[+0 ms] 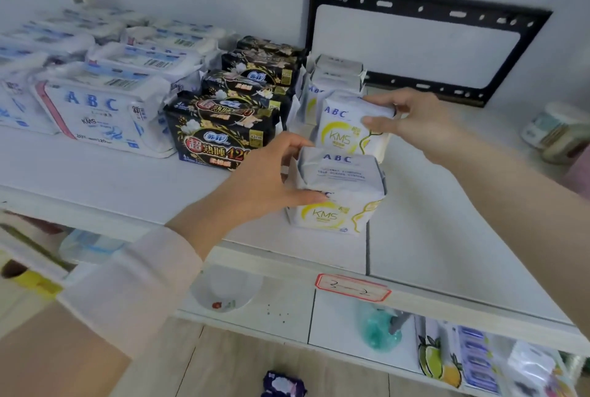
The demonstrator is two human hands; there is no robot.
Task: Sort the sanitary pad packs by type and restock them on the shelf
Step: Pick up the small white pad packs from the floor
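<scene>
On the white shelf (pixel 447 237) stands a row of small white-and-yellow ABC KMS packs. My left hand (pixel 265 179) grips the nearest pack (pixel 341 199) by its left side, thumb across the front. My right hand (pixel 412 122) holds the second pack (pixel 348 131) at its top right corner. Two more of the same type (pixel 338 77) stand behind. To their left runs a row of black packs (pixel 220 131), then large white-and-blue ABC packs (pixel 95 112) at far left.
A black metal bracket (pixel 427 42) is fixed to the wall behind the shelf. A jar-like item (pixel 555 131) sits at the shelf's right end. A red-bordered label (pixel 352 287) marks the front edge. Lower shelves hold a bowl (pixel 223 291) and other goods; a purple pack (pixel 282 385) lies on the floor.
</scene>
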